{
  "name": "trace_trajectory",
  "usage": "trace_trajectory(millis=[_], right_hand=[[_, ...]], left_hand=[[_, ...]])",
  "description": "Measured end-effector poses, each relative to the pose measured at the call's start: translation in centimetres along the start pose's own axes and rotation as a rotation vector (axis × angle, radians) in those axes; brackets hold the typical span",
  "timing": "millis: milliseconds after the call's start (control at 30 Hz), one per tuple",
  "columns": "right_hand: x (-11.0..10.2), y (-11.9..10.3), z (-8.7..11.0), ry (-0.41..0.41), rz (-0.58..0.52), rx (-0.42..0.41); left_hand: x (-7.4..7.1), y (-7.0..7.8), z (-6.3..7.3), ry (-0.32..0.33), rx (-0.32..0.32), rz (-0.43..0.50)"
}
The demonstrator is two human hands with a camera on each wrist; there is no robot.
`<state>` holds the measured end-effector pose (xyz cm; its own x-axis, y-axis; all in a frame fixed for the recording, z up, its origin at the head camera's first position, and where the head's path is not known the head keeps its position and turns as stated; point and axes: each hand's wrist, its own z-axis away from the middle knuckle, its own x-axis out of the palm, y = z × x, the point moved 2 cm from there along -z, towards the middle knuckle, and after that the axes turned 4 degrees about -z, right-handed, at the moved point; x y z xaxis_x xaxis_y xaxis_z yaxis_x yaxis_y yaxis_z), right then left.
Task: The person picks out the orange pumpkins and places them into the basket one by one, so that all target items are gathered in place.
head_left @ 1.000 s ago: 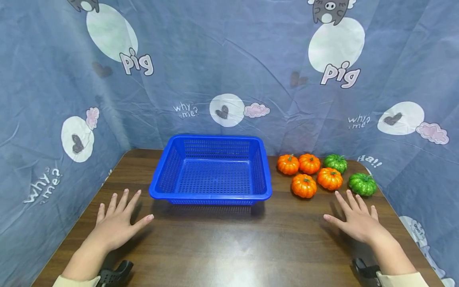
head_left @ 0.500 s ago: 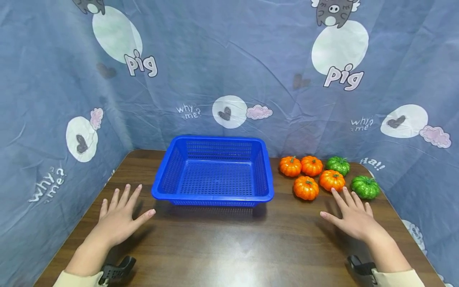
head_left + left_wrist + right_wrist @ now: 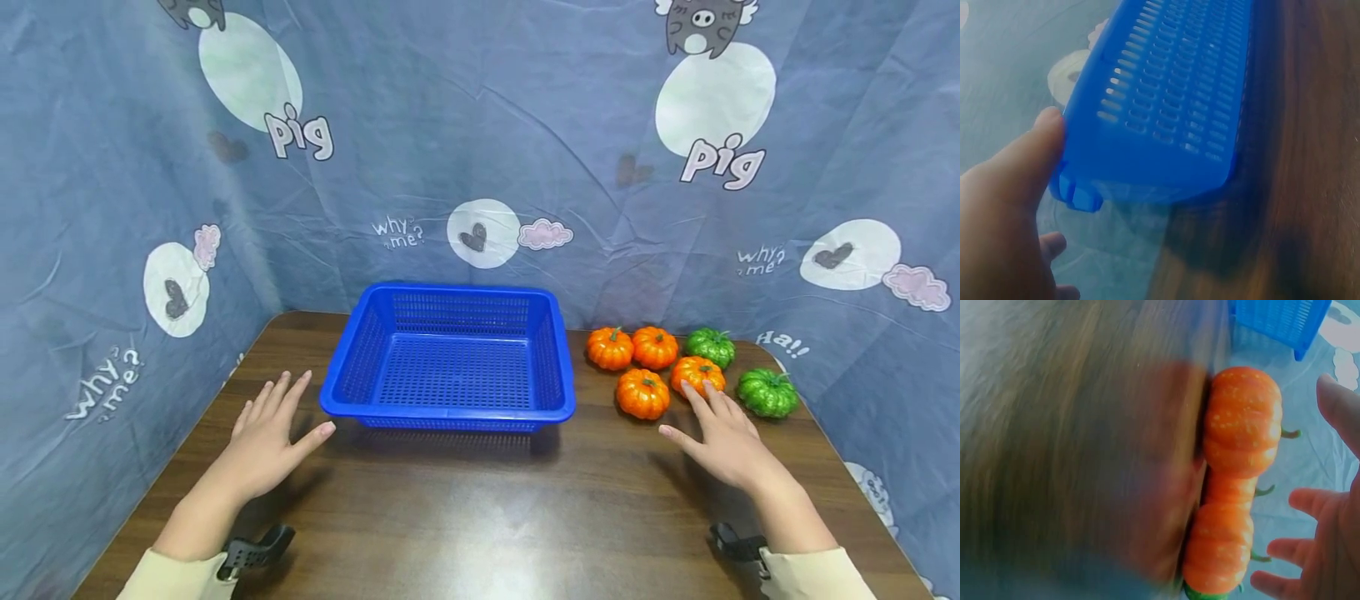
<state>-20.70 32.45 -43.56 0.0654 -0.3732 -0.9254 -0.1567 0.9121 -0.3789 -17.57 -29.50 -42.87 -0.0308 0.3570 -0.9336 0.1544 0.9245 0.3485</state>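
A blue plastic basket (image 3: 450,414) with perforated sides sits at the back middle of the table, nothing inside it. To its right lie several small orange pumpkins (image 3: 642,395) and two green pumpkins (image 3: 767,393). My left hand (image 3: 262,446), fingers spread and straight, hovers left of the basket; the basket's wall (image 3: 1166,94) fills the left wrist view beyond the thumb. My right hand (image 3: 723,442) hangs just in front of the pumpkins, its fingertips overlapping the nearest right orange one in the head view. In the right wrist view its fingers stand apart from the orange pumpkins (image 3: 1244,422). Both hands hold nothing.
The brown wooden table (image 3: 480,508) has its back and side edges against a blue cloth backdrop (image 3: 480,108) printed with pigs and words. Each wrist carries a black strap mount, such as the left strap (image 3: 258,550).
Both hands have moved forward and somewhat inward, the left toward the basket and the right toward the pumpkins. The head view has shifted slightly. Basket and pumpkins stay in place.
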Motion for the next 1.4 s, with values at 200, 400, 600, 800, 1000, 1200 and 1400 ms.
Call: trace_trajectory(millis=[200, 400, 600, 800, 1000, 1200, 1400], right_hand=[[0.4, -0.1, -0.7, 0.023, -0.046, -0.016], [0.4, -0.2, -1.3, 0.07, -0.053, -0.035], [0.5, -0.2, -2.0, 0.098, -0.089, -0.055], [0.7, -0.4, -2.5, 0.12, -0.146, -0.084], [1.0, -0.6, -3.0, 0.153, -0.177, -0.096], [1.3, -0.4, -3.5, 0.163, -0.21, -0.085], [1.7, -0.3, -3.9, 0.15, -0.264, -0.069]], left_hand=[[0.4, 0.2, -0.9, 0.048, 0.037, 0.028], [0.7, 0.3, -1.5, 0.083, 0.055, 0.056], [1.0, 0.6, -2.0, 0.087, 0.063, 0.114], [1.1, 0.9, -2.2, 0.118, 0.093, 0.173], [1.2, 1.4, -2.6, 0.184, 0.129, 0.226], [1.3, 1.6, -2.8, 0.189, 0.11, 0.304], [1.7, 1.4, -3.0, 0.227, 0.143, 0.393]])
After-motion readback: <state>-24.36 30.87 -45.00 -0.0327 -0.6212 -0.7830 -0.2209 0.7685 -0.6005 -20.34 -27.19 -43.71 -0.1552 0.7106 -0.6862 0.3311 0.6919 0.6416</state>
